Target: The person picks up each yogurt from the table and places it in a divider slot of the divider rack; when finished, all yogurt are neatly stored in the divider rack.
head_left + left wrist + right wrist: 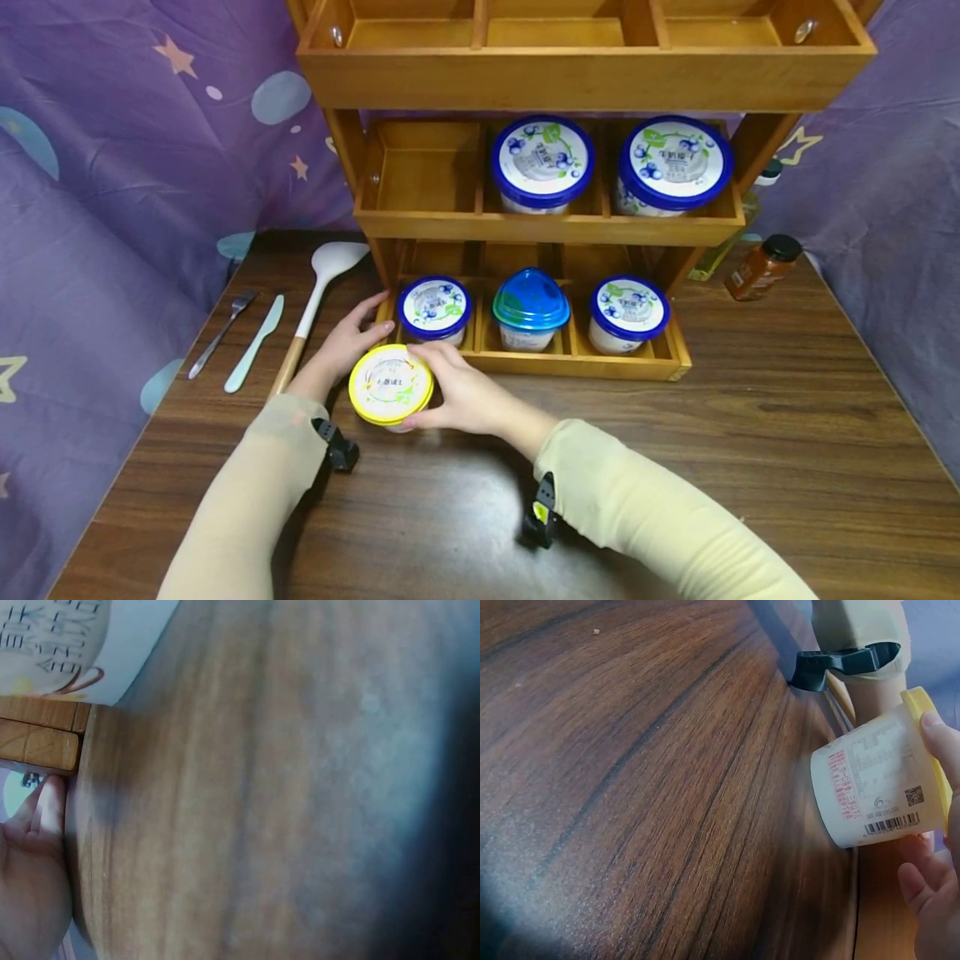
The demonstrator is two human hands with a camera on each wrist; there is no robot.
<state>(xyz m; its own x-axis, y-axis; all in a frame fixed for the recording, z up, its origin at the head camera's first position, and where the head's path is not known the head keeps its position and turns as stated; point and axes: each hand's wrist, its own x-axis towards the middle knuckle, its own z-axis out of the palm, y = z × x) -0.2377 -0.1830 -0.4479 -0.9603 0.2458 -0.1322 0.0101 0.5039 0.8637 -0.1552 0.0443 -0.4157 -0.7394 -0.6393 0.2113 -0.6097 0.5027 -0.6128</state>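
My right hand (468, 392) grips a white paper tub with a yellow lid (392, 385), thumb on its near side and fingers across the far side of the lid. In the right wrist view the tub (877, 780) is tilted, with barcode and red print showing, above the dark table. My left hand (352, 337) rests at the lower left corner of a wooden shelf rack (555, 365), fingertips against its side. Right beside it, in the bottom left compartment, sits a blueberry tub (435, 307) with a blue rim. The left wrist view shows my left hand (34, 877) beside the rack's edge.
A blue-lidded tub (531, 308) and another blueberry tub (628, 312) fill the bottom row. Two larger tubs stand in the middle tier. Left of the rack lie a white ladle (326, 267), a knife (255, 346) and a fork (221, 333). A spice jar (763, 267) and a bottle stand right.
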